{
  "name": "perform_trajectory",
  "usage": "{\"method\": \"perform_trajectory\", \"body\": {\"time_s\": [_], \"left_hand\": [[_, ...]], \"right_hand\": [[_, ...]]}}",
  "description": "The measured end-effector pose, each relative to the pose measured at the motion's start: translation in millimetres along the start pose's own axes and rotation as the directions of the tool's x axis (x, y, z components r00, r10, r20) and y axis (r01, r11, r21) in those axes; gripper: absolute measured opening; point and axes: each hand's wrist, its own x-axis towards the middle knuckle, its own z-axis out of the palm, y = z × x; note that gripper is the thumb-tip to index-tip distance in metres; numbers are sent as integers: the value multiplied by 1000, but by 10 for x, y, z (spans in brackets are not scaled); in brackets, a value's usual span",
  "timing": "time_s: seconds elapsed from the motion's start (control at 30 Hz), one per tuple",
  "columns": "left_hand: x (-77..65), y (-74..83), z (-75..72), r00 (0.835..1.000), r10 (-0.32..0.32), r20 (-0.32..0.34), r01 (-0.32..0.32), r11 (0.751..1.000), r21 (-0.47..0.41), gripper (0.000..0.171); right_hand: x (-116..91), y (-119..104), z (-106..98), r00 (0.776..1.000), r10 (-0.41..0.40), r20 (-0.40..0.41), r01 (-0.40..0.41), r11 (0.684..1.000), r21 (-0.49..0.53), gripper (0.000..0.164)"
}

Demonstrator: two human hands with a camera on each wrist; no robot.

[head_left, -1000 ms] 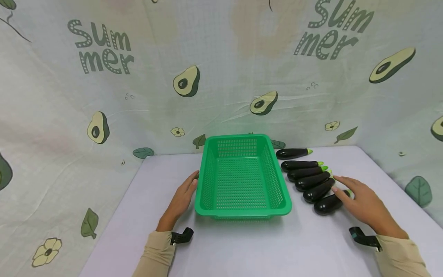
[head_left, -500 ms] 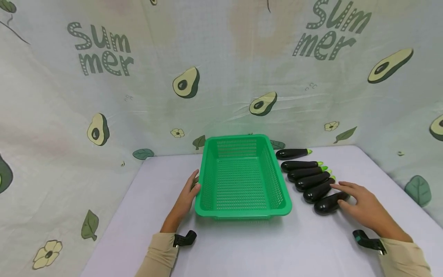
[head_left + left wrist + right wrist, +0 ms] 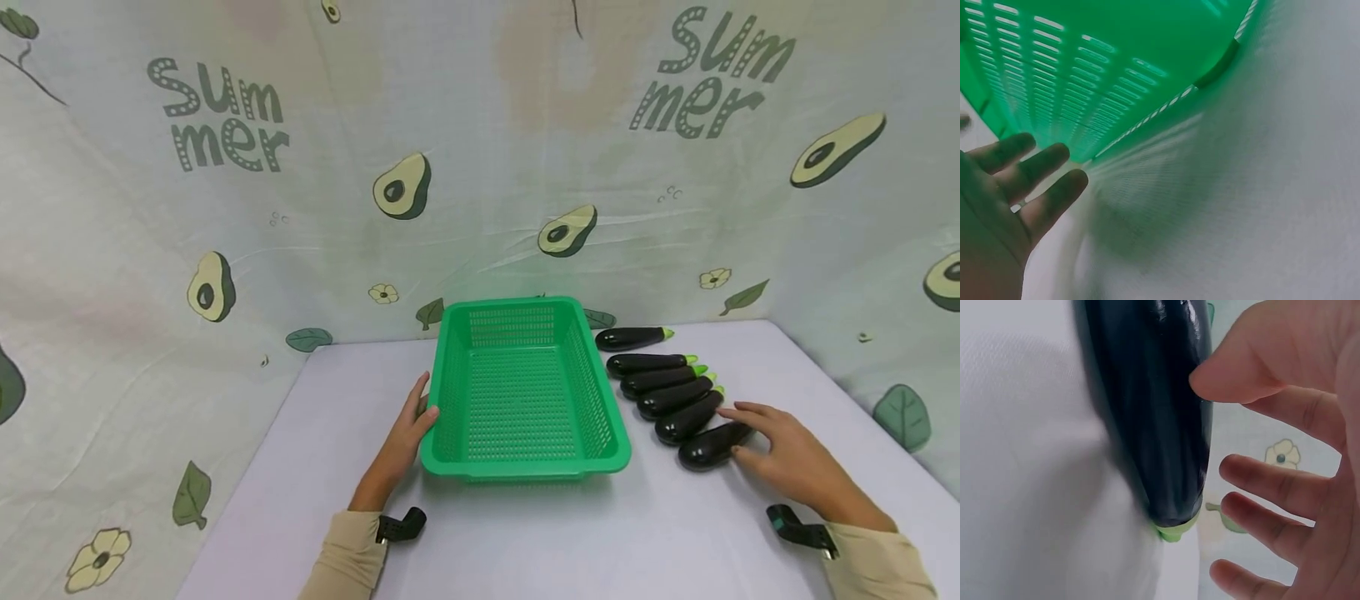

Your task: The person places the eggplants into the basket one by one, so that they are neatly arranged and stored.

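Observation:
A green plastic basket (image 3: 525,400) with slotted walls stands mid-table, with nothing inside. My left hand (image 3: 405,433) is at its left side, thumb at the rim and fingers stretched along the wall. Up close in the left wrist view, those fingers (image 3: 1054,197) look straight and spread beneath the slotted wall. Over the stem end of the nearest eggplant (image 3: 708,447) is my right hand (image 3: 787,458), its fingers spread and slightly bent. In the right wrist view, the thumb (image 3: 1235,372) overlaps the edge of the dark eggplant (image 3: 1154,412); whether it touches cannot be told.
Several more glossy eggplants lie in a slanted row right of the basket, such as one eggplant (image 3: 688,418) beside the nearest. The farthest eggplant (image 3: 632,337) lies near the table's back edge. A printed cloth (image 3: 480,167) hangs behind the white table (image 3: 600,542).
My right hand has shifted slightly right and down, now covering the nearest eggplant's green stem. The left hand has moved slightly right, its thumb coming to the basket rim.

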Motion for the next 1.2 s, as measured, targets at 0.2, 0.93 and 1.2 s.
{"method": "perform_trajectory", "body": {"time_s": [0.2,0.93,1.2], "left_hand": [[-7,-33,29,998,51,38,-51,999,13,67],[12,-42,22,998,66,22,-66,997,36,56],[7,-60,-9,997,80,19,-81,996,40,55]], "right_hand": [[-51,23,-20,998,28,48,-26,999,-34,56],[28,37,63,996,-78,35,79,997,-23,56],[29,13,114,992,-118,-36,117,992,-52,55]]}}
